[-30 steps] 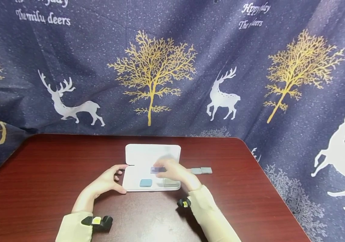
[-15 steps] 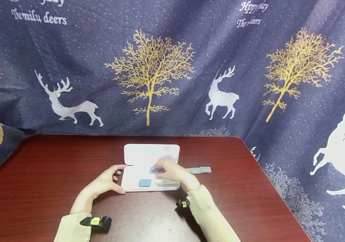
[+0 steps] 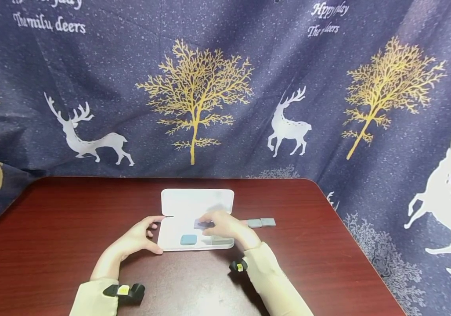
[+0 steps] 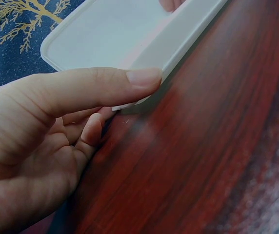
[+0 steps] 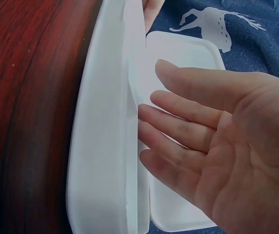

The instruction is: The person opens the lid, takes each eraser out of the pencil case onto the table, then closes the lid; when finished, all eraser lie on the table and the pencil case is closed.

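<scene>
A white hinged pencil case (image 3: 170, 235) lies on the table with its lid (image 3: 187, 201) raised at the back. My left hand (image 3: 140, 237) grips the case's left end, thumb at the front corner and fingers at the back. In the left wrist view its thumb presses along the white rim. Inside the case, my right hand (image 3: 223, 226) holds a flat dark blue-grey rectangular piece (image 3: 199, 224) between thumb and fingers. The case wall hides the fingertips and that piece in the right wrist view. A blue-grey block (image 3: 188, 239) lies in the front part of the case.
At the case's front right is a pale greyish compartment or piece (image 3: 221, 240), partly under the right hand. Two flat grey blocks (image 3: 254, 223) lie end to end on the reddish-brown table (image 3: 308, 254) to the right. A dark blue deer-print cloth (image 3: 225, 109) hangs behind.
The head view has shifted slightly. Both hands keep nearly the same place at the case, and the dark piece's free end sits a little lower than before.
</scene>
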Tool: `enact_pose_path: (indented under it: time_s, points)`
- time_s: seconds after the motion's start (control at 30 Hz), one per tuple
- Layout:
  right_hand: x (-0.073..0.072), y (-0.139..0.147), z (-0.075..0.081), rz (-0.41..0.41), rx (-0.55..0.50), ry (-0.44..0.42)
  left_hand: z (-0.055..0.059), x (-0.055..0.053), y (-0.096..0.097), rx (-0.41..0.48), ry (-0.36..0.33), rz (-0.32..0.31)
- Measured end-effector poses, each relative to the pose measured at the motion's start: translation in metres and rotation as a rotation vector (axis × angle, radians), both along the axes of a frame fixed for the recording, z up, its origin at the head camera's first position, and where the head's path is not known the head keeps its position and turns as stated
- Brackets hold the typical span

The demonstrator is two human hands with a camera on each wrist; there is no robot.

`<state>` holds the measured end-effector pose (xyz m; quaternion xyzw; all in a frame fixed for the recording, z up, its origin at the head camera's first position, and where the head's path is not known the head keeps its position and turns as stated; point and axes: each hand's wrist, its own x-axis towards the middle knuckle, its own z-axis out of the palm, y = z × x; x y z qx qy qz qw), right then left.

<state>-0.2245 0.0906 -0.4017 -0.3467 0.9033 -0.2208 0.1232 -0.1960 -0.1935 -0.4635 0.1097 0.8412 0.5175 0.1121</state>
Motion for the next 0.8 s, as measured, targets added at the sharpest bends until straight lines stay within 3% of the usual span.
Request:
enact_pose_path:
  time_s: [0.8]
  points:
    - [-0.0003, 0.0002, -0.0037, 0.007, 0.007, -0.050, -0.0034, -0.0017, -0.0010, 0.020, 0.009, -0.014]
